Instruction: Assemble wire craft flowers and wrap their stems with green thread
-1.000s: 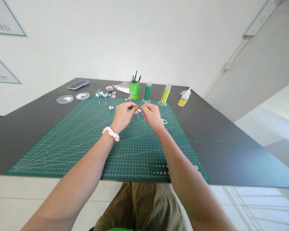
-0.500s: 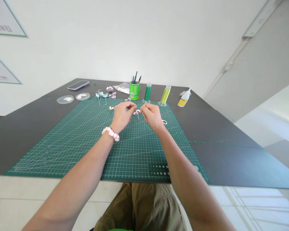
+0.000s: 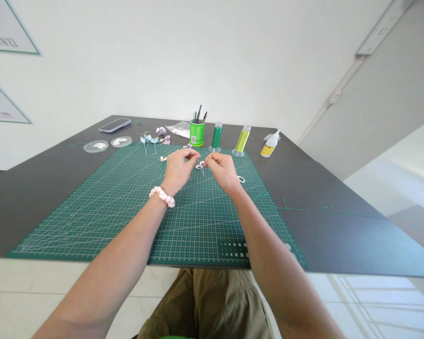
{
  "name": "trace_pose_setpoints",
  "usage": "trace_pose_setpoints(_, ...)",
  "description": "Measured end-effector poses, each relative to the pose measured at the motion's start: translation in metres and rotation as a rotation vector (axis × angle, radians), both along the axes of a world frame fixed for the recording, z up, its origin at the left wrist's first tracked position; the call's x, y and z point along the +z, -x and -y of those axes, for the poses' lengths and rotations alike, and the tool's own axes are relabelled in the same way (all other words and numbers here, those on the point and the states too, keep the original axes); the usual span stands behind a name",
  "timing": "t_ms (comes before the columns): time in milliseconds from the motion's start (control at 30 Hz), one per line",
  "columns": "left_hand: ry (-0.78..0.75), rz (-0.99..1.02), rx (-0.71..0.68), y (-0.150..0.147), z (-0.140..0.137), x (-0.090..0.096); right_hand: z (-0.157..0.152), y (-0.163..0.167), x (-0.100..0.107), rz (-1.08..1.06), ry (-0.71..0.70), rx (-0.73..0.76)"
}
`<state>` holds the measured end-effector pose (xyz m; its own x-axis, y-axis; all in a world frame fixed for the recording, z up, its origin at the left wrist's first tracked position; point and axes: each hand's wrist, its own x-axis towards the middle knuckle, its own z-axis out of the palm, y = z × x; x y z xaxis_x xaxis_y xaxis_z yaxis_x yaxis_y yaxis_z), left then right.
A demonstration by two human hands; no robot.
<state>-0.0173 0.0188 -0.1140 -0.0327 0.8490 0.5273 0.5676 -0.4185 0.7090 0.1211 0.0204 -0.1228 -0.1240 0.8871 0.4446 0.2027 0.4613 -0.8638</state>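
Observation:
Over the far part of the green cutting mat point(image 3: 127, 207), my left hand point(image 3: 178, 168) is closed in a pinch, thumb against fingertips. Facing it a short way to the right, my right hand point(image 3: 222, 170) is pinched too. Whatever sits between the fingertips of either hand is too small to make out. Small purple-and-white petals point(image 3: 199, 165) with thin wire stems show between the hands; whether they are held or lie on the mat I cannot tell. A small cream petal piece point(image 3: 163, 159) rests left of my left hand. By my right wrist, a white ring-shaped handle point(image 3: 240, 179) is partly hidden.
Behind the hands stand a green can point(image 3: 197, 134) of tools, a green thread spool point(image 3: 216, 136), a yellow-green spool point(image 3: 242, 140) and a glue bottle point(image 3: 269, 145). Blue leaves point(image 3: 150, 140), purple flowers point(image 3: 161, 131), two shallow dishes point(image 3: 96, 146) and a phone point(image 3: 115, 125) lie left.
My right hand has shifted very slightly left, and its fingertips now sit closer to the purple petals. My left hand has barely moved; both stay pinched.

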Motion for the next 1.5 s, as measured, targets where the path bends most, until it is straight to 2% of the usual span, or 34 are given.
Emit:
trace_pose_setpoints(300, -0.064, -0.044, 0.035, 0.0, -0.001, -0.004, -0.003, 0.0, -0.008, 0.231, -0.224, -0.096)
trace_pose_setpoints(500, -0.119, -0.078, 0.008, 0.002, -0.003, -0.006, 0.0, -0.002, -0.005, 0.239, -0.27, -0.146)
trace_pose_setpoints(733, -0.21, -0.208, -0.047, 0.003, -0.005, -0.009, -0.001, -0.004, -0.002, 0.249, -0.354, -0.213)
trace_pose_setpoints(967, -0.237, -0.259, -0.06, 0.002, -0.005, -0.01, -0.001, -0.007, -0.003, 0.186, -0.399, -0.199)
trace_pose_setpoints(1133, -0.22, -0.295, -0.097, 0.001, -0.002, -0.008, -0.002, -0.007, -0.003, 0.108, -0.366, -0.178)
trace_pose_setpoints(1500, -0.264, -0.197, -0.256, 0.001, -0.001, -0.005, -0.008, -0.012, 0.0, -0.206, -0.092, -0.073)
